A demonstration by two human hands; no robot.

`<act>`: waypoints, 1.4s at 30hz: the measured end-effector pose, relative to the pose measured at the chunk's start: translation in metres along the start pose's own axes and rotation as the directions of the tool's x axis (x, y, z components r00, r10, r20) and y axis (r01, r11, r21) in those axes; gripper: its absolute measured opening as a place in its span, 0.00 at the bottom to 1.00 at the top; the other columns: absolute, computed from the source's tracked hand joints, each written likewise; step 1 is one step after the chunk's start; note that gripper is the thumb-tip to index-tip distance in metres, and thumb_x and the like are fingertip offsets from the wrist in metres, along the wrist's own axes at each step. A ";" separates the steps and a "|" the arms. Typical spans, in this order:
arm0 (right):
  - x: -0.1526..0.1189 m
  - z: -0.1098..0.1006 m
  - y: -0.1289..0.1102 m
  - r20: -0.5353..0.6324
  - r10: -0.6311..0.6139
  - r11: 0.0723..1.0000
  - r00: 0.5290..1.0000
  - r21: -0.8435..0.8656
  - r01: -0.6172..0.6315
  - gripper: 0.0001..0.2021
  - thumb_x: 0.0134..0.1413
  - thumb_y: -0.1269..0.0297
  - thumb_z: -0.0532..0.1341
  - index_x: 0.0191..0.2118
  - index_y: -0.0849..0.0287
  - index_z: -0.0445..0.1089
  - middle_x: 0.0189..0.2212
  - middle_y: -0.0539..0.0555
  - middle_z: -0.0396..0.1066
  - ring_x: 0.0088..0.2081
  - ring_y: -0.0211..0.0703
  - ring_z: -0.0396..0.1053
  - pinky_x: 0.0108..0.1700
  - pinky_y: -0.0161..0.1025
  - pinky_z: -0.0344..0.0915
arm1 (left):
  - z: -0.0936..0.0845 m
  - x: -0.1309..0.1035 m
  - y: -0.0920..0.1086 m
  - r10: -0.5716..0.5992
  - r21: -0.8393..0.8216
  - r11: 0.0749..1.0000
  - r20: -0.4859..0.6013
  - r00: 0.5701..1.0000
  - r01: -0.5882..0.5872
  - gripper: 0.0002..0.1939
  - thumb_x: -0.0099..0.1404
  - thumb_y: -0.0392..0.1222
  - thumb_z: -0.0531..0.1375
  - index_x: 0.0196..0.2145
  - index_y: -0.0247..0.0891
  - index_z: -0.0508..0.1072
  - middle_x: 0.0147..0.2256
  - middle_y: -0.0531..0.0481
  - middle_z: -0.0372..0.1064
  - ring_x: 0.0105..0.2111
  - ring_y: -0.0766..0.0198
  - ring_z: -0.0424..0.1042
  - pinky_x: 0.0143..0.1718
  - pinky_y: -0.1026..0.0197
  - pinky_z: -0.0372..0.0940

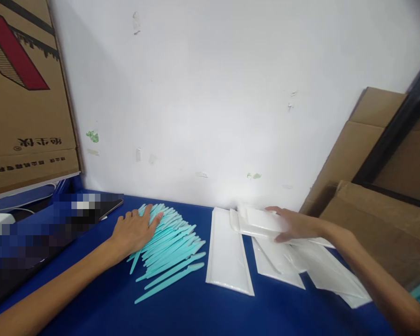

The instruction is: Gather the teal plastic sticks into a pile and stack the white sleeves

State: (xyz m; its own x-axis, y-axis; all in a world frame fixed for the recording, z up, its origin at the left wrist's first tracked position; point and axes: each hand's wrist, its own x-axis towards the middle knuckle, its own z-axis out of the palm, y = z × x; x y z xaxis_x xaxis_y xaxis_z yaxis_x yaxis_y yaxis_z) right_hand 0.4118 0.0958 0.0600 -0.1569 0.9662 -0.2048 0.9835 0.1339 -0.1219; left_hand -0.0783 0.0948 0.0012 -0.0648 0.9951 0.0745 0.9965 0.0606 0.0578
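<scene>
My left hand (135,233) lies over the left side of a pile of teal eyebrow razors (171,247), its fingers spread and touching them. The razors are slim plastic sticks lying side by side, a few set apart at the near end. My right hand (290,225) is closed on a white padded envelope (261,221), thumb at the near edge and fingers at the far one. Beneath it lie more white envelopes (278,261), loosely overlapping. Between the two hands, one white padded envelope (229,254) lies flat on its own.
The blue table (182,312) meets a white wall (203,93) with tape scraps on it. At the left stand a large printed cardboard box (24,107) and a dark flat device (108,207), partly pixelated. Brown cardboard (378,233) leans at the right.
</scene>
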 end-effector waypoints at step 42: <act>0.069 0.010 -0.028 0.049 -0.034 0.999 0.998 0.006 0.034 0.24 0.63 0.56 0.61 0.61 0.58 0.62 0.56 0.60 0.65 0.53 0.53 0.68 0.53 0.56 0.66 | -0.001 -0.001 0.000 0.017 0.013 1.000 -0.004 1.000 -0.017 0.42 0.70 0.63 0.32 0.69 0.30 0.49 0.56 0.25 0.65 0.56 0.34 0.64 0.52 0.42 0.57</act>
State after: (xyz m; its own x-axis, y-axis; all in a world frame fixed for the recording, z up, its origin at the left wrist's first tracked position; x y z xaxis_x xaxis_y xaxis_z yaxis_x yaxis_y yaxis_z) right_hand 0.3724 0.1563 0.0393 -0.1946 0.9490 -0.2480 0.9770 0.1650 -0.1350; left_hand -0.0783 0.0934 0.0024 -0.0484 0.9956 0.0798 0.9980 0.0450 0.0434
